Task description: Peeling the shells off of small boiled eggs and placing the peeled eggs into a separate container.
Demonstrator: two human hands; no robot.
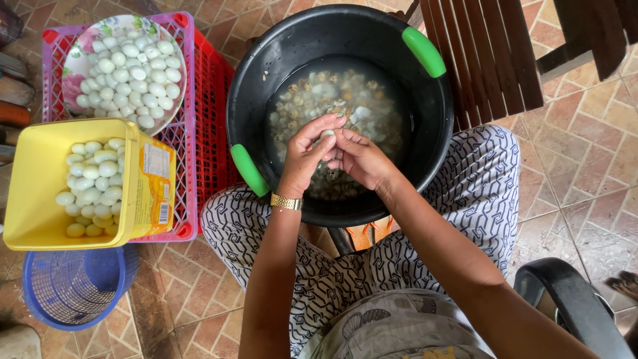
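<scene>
Pinching one small pale peeled-looking egg (327, 135) at frame centre, over the black round plastic tub with green handles (259, 80). Left hand (304, 154) fingertips curled onto it from the left; right hand (357, 157) fingertips pressed against it from the right. Egg between both sets of fingertips, long axis not discernible. Yellow rectangular plastic container of peeled eggs (26, 199) at left of frame, nearer the left hand.

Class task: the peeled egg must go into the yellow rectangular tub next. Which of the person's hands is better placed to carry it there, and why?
Probably the left hand. It sits on the side of the black round plastic basin nearest the yellow rectangular tub, so it need not cross the right hand. Both hands meet on one small egg.
</scene>
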